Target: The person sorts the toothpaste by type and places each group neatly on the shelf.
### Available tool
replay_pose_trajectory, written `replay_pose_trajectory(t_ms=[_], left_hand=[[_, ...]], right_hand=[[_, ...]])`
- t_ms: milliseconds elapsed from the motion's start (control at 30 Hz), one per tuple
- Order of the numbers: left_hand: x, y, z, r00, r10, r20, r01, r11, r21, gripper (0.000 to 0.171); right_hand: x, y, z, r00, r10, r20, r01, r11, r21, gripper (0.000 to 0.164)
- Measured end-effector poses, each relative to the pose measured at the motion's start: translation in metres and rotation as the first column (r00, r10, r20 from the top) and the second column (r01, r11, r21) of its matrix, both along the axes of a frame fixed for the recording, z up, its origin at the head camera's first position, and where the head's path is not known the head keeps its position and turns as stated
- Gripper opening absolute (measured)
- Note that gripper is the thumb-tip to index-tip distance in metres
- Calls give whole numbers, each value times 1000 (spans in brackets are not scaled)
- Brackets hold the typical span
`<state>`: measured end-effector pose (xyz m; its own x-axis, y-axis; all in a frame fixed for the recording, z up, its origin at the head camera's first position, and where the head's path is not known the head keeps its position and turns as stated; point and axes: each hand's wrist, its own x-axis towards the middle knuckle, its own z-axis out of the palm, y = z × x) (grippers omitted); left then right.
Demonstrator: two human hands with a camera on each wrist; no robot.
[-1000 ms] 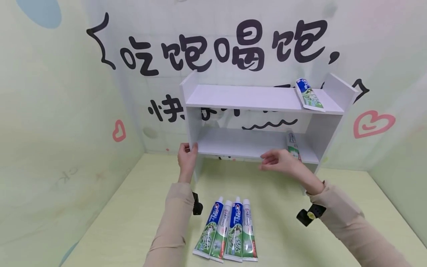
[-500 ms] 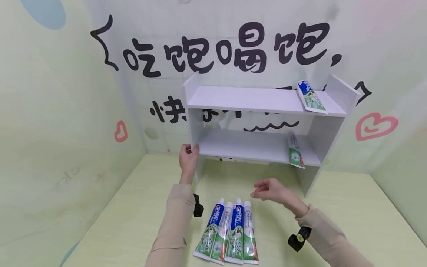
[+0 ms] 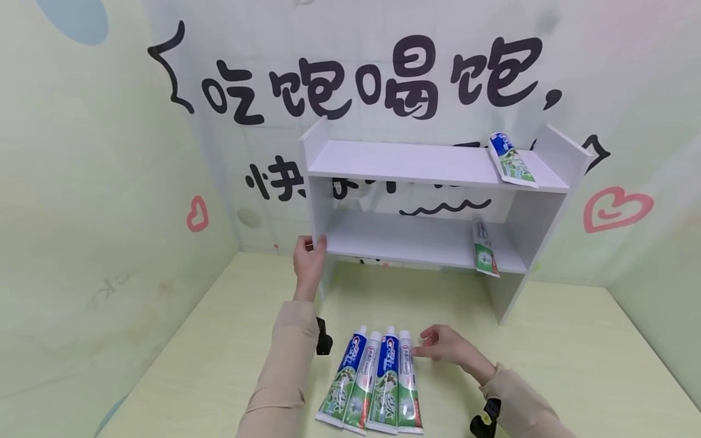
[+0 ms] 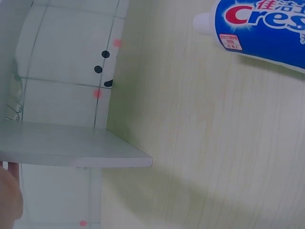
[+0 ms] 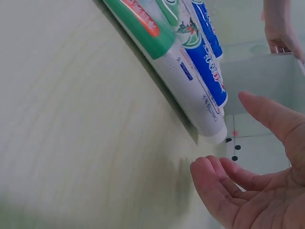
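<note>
My left hand grips the left side panel of a white two-tier shelf, thumb on its front edge. In the left wrist view only a bit of that hand shows beside the panel. My right hand is low over the table, thumb and fingers spread apart, beside the cap end of the rightmost white-and-green toothpaste tube. The right wrist view shows the hand holding nothing, its fingertips just off that tube's cap. To the left lie a blue Crest toothpaste tube, another white-and-green tube and another Crest tube.
A Crest tube lies at the right end of the upper tier. Below it, a white-and-green tube on the lower tier sticks out slightly over the front edge. Printed walls surround the pale table at back and sides.
My right hand has left the lower tier and come down toward the row of tubes, leaving the white-and-green tube on that tier in full view. The left hand keeps its grip on the shelf.
</note>
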<state>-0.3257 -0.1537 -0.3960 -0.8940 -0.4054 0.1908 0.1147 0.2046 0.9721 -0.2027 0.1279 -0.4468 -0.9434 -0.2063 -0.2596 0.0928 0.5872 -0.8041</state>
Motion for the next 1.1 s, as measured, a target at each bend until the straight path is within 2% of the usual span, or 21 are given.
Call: replay_pose_trajectory(t_ms=[333,700,1100], left_hand=[[-1,1,-1,1000,0,0,0,1000,-6,34],[-2,1,0,1000,-2,12,2,1000,10,34],[-4,1,1,1000,-8,22,8,1000,29,34]], right_hand=[[11,-9,-15,998,-48,28,49,998,-42,51],[19,-24,-14,1000,-25,8,25,999,-27,46],[22,-33,-19,997,-70,41,70,997,-21,42]])
